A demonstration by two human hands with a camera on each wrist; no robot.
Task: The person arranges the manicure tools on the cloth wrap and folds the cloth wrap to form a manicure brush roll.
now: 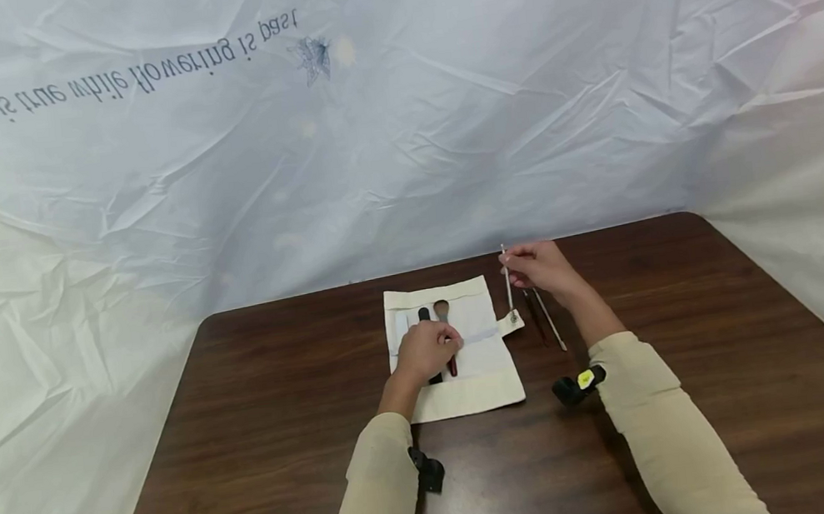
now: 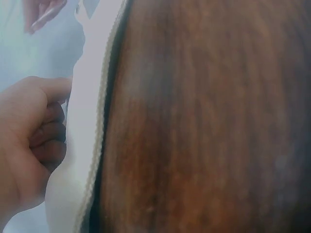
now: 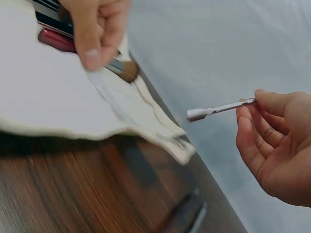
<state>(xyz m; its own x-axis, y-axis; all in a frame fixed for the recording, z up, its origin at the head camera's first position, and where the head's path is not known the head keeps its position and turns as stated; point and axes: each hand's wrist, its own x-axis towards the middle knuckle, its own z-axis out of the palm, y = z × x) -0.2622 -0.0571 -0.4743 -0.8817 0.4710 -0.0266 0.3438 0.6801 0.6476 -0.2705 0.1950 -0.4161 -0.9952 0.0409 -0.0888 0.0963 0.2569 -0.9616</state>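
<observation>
A cream cloth roll [image 1: 486, 391] lies unrolled on the table. My left hand [image 1: 428, 349] pinches the edge of its pocket between thumb and fingers, beside a makeup brush [image 1: 442, 311] with a dark red handle. A black-handled tool [image 1: 424, 314] sits in the pocket next to that brush, partly behind the hand. At the roll's right side, my right hand [image 1: 537, 267] holds a slim metal cuticle pusher [image 3: 221, 108] by one end with thumb and fingertips. Its broad scoop-shaped tip points toward the roll in the right wrist view and downward in the head view.
Right of the roll, a thin metal tool [image 1: 550, 322] and a dark reddish stick-like tool [image 1: 536, 319] lie on the brown table [image 1: 280, 438]. The roll's snap tab [image 1: 511, 323] sticks out toward them. White sheeting [image 1: 398, 124] hangs behind the table's far edge.
</observation>
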